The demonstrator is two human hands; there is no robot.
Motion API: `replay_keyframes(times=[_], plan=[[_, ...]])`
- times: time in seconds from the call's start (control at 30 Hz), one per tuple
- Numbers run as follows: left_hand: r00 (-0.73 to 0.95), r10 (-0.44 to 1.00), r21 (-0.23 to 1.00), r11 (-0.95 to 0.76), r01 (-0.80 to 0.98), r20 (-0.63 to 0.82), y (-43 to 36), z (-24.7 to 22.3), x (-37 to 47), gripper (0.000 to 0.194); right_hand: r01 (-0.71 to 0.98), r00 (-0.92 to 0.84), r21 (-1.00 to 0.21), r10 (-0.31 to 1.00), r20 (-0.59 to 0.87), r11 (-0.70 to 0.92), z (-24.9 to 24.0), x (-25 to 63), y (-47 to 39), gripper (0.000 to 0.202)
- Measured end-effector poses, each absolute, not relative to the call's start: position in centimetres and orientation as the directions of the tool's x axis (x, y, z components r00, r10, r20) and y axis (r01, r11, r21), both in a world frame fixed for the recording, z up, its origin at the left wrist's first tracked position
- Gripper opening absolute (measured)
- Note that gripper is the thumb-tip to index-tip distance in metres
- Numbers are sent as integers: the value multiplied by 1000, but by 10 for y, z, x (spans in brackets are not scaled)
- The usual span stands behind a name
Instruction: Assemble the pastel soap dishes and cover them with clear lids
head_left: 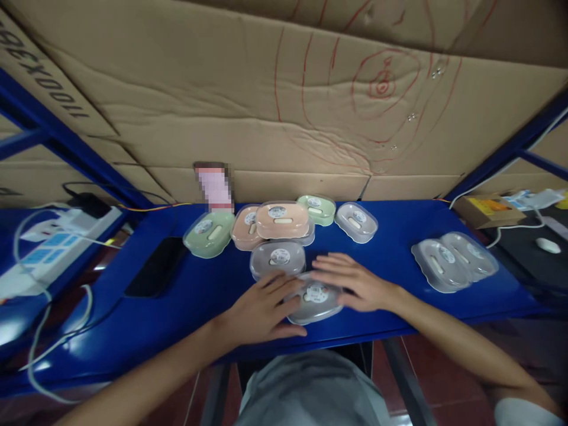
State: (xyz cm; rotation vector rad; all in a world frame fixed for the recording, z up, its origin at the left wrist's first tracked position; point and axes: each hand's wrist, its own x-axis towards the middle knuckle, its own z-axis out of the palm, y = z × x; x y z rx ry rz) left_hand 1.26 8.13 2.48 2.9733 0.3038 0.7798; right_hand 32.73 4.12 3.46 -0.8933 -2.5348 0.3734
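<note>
- Left hand (261, 310): flat, fingers spread a little, laid over the left edge of a grey case (314, 302); thumb lies along the case's near side.
- Right hand (350, 283): flat, fingers straight and close together, pointing left, resting on the case's far right edge. Neither hand is closed around it.
- Grey case: oval, clear-lidded, round sticker on top; lies flat at the near edge of the table (399, 260), between the two hands.
- Second grey case (277, 258): just beyond the first, near the left fingertips.
- Peach cases (271, 223): two, one partly stacked on the other, behind the second grey case.
- Green case (208, 233): left of the peach pair, tilted.
- Pale green case (316, 208): right of the peach pair, farthest back.
- Clear case (356, 221): beside the pale green one.
- Clear pair (453, 260): two overlapping cases, well apart at the right of the table.
- Table: glossy blue top with blue metal frame; a dark slab (155, 266) lies at its left.
- Cardboard (284, 100): large sheets form the back wall, with red pen lines.
- Power strip (57, 236): white, with cables, far left.
- Box (488, 210): small cardboard, far right, next to a white mouse (548, 244).
- Floor: reddish, seen under the table.
</note>
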Motion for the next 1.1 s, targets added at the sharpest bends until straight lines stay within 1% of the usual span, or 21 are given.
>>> replay_keyframes(times=[0.03,0.07,0.1,0.13,0.17,0.2,0.27,0.33,0.47,0.5,0.57,0.63,0.73,0.77,0.87,0.9,0.93,1.0,1.1], plan=[[844,206,100,-978,180,496,93,37,14,38,574,-653,-412,699,290,707,46,329,58,58],[820,243,108,-970,219,519,106,49,16,33,643,-581,-421,766,275,640,57,330,78,54],[779,325,130,-944,305,536,122,62,19,31,713,-524,-406,819,235,572,67,331,100,53],[753,403,153,-911,382,520,138,73,21,34,802,-439,-364,880,180,474,74,332,122,55],[754,452,172,-889,424,477,154,82,23,40,881,-326,-319,937,128,350,79,333,143,65],[757,464,175,-883,435,460,169,89,25,45,907,-271,-303,956,110,292,81,333,162,75],[756,475,196,-879,435,451,193,92,27,40,928,-222,-290,972,79,235,80,334,189,85],[717,502,223,-863,454,483,207,85,28,33,921,-239,-301,969,62,247,75,338,203,78],[601,586,249,-796,551,543,211,57,30,28,906,-263,-328,963,61,268,73,358,203,50],[572,607,252,-775,579,551,209,52,32,28,908,-249,-330,966,73,259,75,364,201,44],[527,642,255,-736,627,556,206,45,35,29,920,-196,-322,974,115,223,83,372,196,40],[532,653,248,-727,640,540,204,42,39,30,927,-162,-315,974,160,206,92,371,190,39],[607,623,226,-766,602,494,201,40,43,25,904,-233,-319,953,193,285,102,351,177,36],[628,612,222,-778,588,481,201,39,43,26,889,-273,-319,940,203,327,103,341,174,38],[664,597,215,-795,568,451,201,36,44,32,840,-381,-315,893,239,442,98,309,167,57],[669,596,214,-795,567,444,201,36,44,32,826,-395,-325,884,249,460,94,301,168,58],[671,598,212,-794,569,439,201,35,44,33,819,-392,-340,883,257,462,90,295,169,56],[666,606,210,-788,579,435,201,34,43,40,825,-333,-379,903,271,419,82,289,173,55],[663,609,213,-785,581,435,202,32,44,48,848,-203,-423,933,297,319,72,290,182,64]])
